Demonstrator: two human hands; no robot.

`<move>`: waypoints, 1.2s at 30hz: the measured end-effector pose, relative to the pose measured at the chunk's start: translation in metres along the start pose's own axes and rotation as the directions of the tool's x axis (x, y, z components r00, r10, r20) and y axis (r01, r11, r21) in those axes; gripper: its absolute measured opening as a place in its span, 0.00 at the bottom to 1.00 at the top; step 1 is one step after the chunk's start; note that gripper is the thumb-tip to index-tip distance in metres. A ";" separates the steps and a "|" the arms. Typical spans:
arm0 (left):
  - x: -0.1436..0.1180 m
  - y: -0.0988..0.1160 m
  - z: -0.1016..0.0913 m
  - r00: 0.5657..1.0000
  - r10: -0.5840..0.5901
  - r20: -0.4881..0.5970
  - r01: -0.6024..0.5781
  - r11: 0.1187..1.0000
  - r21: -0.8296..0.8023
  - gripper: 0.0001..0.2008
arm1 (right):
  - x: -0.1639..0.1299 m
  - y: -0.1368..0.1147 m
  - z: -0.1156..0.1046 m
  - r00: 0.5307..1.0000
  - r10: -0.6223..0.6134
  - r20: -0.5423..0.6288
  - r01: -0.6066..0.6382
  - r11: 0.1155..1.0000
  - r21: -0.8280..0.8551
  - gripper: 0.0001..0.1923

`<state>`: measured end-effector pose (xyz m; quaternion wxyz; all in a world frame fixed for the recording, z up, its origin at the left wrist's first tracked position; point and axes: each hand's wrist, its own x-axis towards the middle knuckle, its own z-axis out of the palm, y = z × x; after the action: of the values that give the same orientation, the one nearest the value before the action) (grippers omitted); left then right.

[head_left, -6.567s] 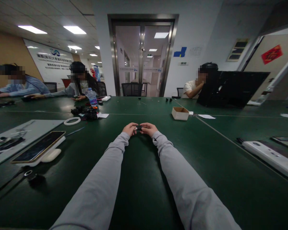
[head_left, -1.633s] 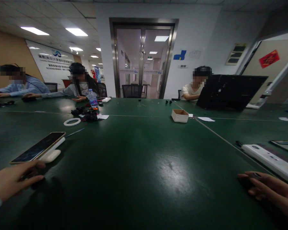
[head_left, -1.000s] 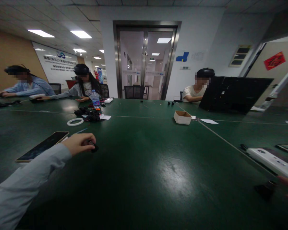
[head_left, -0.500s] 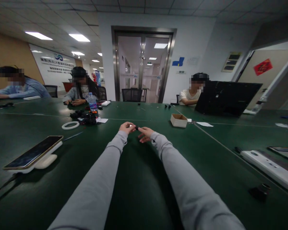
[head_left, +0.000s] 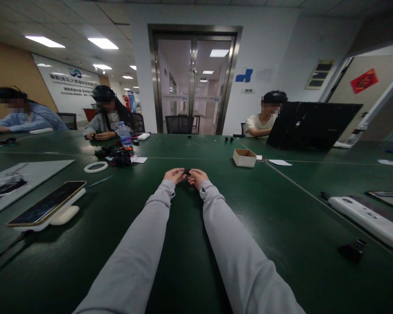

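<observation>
Both my arms in grey sleeves stretch out over the dark green table (head_left: 216, 209). My left hand (head_left: 174, 175) and my right hand (head_left: 197, 177) meet at the table's middle, fingers closed together on a small black part (head_left: 186, 172) held between them. Most of the part is hidden by my fingers. Another small black part (head_left: 353, 250) lies on the table far to my right, apart from both hands.
A phone on a white stand (head_left: 47, 209) and a grey mat (head_left: 16, 181) lie at left. A white ring (head_left: 95, 166), black parts pile (head_left: 114, 155) and bottle (head_left: 125, 134) sit beyond. A small cardboard box (head_left: 244, 157), a white device (head_left: 368, 219) and a black laptop (head_left: 311, 126) are right. Three people sit across.
My right hand has closed onto the small black part that my left hand brought to the middle from beside the phone. Both hands now pinch it together.
</observation>
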<state>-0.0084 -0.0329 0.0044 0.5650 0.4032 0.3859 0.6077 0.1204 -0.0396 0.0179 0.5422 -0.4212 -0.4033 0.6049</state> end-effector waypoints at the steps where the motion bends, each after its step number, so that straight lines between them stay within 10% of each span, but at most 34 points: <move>1: -0.001 0.001 0.000 1.000 -0.010 -0.017 0.010 1.000 0.005 0.10 | 0.000 0.000 0.000 1.000 -0.004 -0.004 0.004 1.000 0.004 0.09; 36: -0.010 0.011 0.011 0.993 -0.076 -0.086 0.086 0.989 0.117 0.04 | 0.007 0.007 -0.004 0.999 -0.050 0.018 0.050 0.999 -0.001 0.10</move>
<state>-0.0024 -0.0430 0.0180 0.5479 0.3954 0.4604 0.5758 0.1213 -0.0332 0.0098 0.5532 -0.4057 -0.4193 0.5946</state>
